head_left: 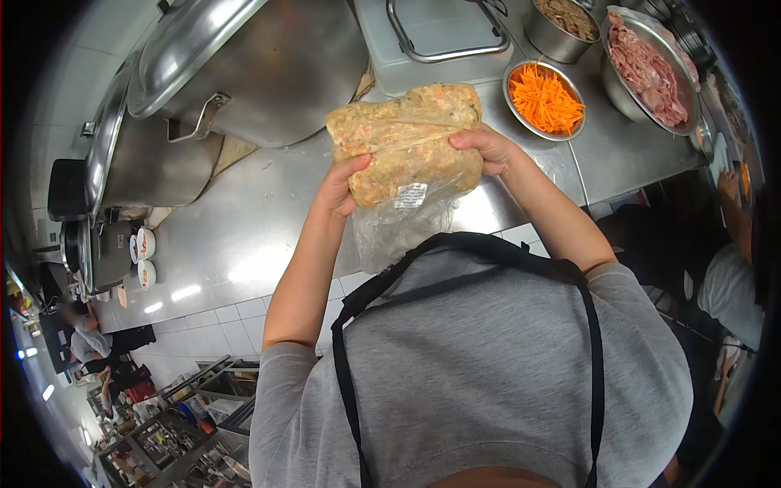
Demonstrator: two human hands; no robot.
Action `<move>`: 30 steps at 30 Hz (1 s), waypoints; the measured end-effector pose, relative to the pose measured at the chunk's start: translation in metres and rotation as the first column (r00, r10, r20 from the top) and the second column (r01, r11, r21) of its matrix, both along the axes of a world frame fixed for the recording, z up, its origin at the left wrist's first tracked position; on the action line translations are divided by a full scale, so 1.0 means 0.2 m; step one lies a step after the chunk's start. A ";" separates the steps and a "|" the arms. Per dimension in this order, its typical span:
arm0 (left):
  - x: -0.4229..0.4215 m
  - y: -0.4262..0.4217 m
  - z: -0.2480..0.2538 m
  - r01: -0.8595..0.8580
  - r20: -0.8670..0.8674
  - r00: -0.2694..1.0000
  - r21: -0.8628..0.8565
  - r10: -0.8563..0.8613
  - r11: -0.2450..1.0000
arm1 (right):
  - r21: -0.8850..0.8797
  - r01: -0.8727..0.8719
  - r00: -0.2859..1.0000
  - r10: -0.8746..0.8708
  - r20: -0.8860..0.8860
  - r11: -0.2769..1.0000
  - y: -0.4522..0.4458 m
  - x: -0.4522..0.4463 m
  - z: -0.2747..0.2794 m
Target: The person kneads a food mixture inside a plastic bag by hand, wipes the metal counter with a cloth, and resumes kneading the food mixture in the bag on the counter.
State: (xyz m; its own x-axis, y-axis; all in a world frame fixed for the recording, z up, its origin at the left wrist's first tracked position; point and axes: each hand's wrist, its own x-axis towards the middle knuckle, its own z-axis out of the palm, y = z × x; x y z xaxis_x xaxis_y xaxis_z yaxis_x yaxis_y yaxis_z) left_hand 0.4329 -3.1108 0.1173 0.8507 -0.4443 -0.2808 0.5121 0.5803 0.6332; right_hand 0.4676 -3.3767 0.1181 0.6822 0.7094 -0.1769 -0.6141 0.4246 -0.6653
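Observation:
A clear plastic bag [415, 134] full of a yellowish mixture with orange bits is held up over the steel counter. My left hand [338, 185] grips its left side, thumb on the front. On the right side my right hand [488, 150] grips it the same way, thumb pressed on top. The fingers behind the bag are hidden. A small white label [411, 195] with print sits on the lower part, and the loose, empty end of the bag hangs down toward my apron.
Large steel pots [277, 73] stand at the upper left. A lidded plastic container [439, 69], a bowl of orange shreds [545, 99], a pot of brownish food [565, 20] and a bowl of raw meat [651, 73] line the back. Small bowls [146, 259] sit left. Other people are at both edges.

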 end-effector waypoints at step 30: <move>-0.01 -0.21 -0.13 -0.437 0.317 0.900 0.627 0.301 0.645 | -0.696 0.641 0.624 0.308 0.718 0.323 0.17 0.26 -0.12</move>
